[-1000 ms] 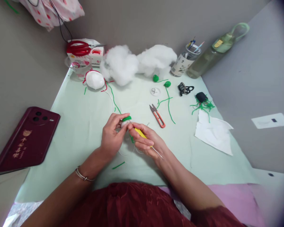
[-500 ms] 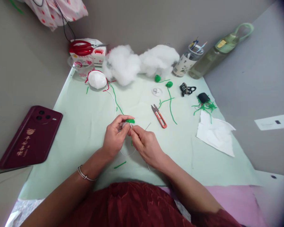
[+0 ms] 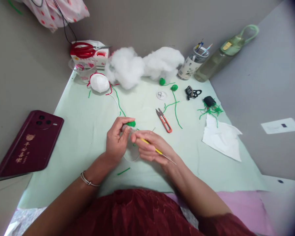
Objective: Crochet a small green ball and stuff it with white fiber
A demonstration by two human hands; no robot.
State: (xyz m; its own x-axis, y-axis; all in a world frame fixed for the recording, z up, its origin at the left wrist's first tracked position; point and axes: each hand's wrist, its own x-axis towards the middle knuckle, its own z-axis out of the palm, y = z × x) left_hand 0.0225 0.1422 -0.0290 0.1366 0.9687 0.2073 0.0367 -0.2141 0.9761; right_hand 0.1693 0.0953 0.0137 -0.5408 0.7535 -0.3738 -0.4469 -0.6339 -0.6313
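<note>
My left hand (image 3: pixel 116 141) is closed around a small crocheted piece (image 3: pixel 131 124), green at the top with pale yarn beneath. In my closed right hand (image 3: pixel 151 147) is a crochet hook (image 3: pixel 158 151) with a yellow grip; one thin metal end points back over my wrist. Its other end lies near the piece and is blurred, so I cannot tell if it touches. White yarn (image 3: pixel 131 160) loops below my hands. A cut length of green yarn (image 3: pixel 123 171) lies nearer my body. Just right of my hands are orange thread snips (image 3: pixel 164 121).
White stuffing (image 3: pixel 125 67) is heaped at the back, beside a white yarn ball (image 3: pixel 99 83). Two green crocheted balls (image 3: pixel 174 87) lie behind the snips. A hair claw (image 3: pixel 193 93), pen jar (image 3: pixel 193 64), bottle (image 3: pixel 217 62) and paper (image 3: pixel 221 139) stand or lie right; a phone (image 3: pixel 30 144) is left.
My right hand has turned over, bringing the hook's yellow grip into view with one end pointing toward my wrist. The crocheted piece has tilted slightly in my left hand.
</note>
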